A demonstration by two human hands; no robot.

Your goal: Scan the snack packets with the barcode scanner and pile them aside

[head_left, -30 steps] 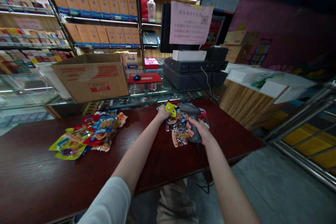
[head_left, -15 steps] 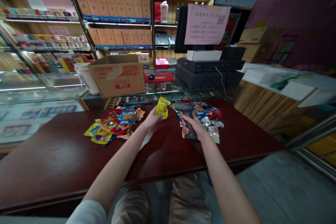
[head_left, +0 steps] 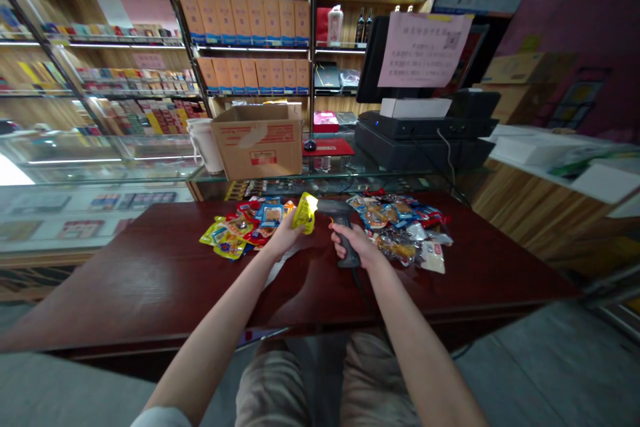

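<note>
Shop interior: tall lit shelves [head_left: 250, 48] w/ boxed goods at the back, glass display counter [head_left: 100, 170] below them. On the glass sit a cardboard box [head_left: 257, 150] and, to the right, a black till unit [head_left: 420, 153] under a pink paper sign [head_left: 424, 50]. In front of the counter is a dark red wood table [head_left: 140, 280], the main work surface, w/ its near edge across the person's lap.

On the table are two loose piles of snack pkts: left pile [head_left: 240, 230], right pile [head_left: 400, 230], w/ a narrow bare strip btw them. Lots of bare wood left of the piles and along the near edge, so approx plenty of room for moving.

L hand [head_left: 286, 235] is closed around the lower end of a yellow pkt [head_left: 305, 212], held up off the table above the left pile's right end. Pkt looks light, soft and crinkly, likely slippery film; the sealed end or its flat sides seem the best place to pinch.

R hand [head_left: 353, 243] is wrapped fully around the grip of a corded barcode scanner [head_left: 340, 219], its head tipped toward the pkt, just beside it. Dark cord [head_left: 358, 283] hangs down past the table edge.
</note>
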